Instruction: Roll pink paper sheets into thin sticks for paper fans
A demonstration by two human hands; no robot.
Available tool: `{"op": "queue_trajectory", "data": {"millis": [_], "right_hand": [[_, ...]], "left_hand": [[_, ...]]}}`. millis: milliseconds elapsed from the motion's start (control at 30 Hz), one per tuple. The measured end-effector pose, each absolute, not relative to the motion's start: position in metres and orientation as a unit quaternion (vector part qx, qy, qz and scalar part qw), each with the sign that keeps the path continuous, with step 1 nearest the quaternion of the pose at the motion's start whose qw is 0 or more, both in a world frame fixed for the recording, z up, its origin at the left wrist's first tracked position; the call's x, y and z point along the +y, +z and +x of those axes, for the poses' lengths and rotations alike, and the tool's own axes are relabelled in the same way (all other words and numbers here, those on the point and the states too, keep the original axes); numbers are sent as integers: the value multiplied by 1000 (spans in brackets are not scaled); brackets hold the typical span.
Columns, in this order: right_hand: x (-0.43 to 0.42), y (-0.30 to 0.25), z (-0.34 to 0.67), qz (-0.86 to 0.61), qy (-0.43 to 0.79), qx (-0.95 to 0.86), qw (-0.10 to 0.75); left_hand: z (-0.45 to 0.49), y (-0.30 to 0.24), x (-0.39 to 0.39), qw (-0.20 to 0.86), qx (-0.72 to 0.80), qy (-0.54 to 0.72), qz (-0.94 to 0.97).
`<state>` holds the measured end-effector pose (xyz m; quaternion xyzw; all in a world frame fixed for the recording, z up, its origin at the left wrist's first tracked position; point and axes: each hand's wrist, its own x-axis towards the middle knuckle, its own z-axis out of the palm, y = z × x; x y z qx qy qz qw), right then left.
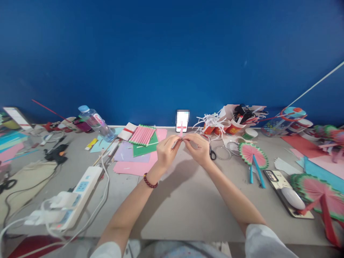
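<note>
Both my hands meet above the middle of the grey table (185,200). My left hand (167,149) and my right hand (198,147) pinch a small folded pink paper piece (182,133) between their fingertips; its narrow end sticks up between them. A dark red bead bracelet sits on my left wrist. Just left of my hands lie a pleated pink paper (143,135) on green and pink sheets (134,165). Black-handled scissors (212,153) lie right beside my right hand.
A white power strip (77,195) with cables lies front left, a glue gun (55,153) and water bottle (95,122) beyond it. Finished paper fans (252,154) with blue sticks, a phone (287,193), cups with paper shreds (215,125) and coloured sheets fill the right side.
</note>
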<state>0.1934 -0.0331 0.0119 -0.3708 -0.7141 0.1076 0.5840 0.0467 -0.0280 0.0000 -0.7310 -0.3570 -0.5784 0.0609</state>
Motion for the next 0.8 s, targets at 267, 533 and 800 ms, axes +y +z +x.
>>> {"op": "queue_trajectory", "data": {"millis": [267,533,800], "right_hand": [[-30,15,196,-355,129,-728,572],[-29,11,197,-363,143,-715,580],[-27,11,200,-356,145,-718,581]], "left_hand": [[46,1,-27,81,-348,-582,-730],[45,0,-26,93,-346,-573,-737],[46,3,-28,90,-338,-574,-740]]}}
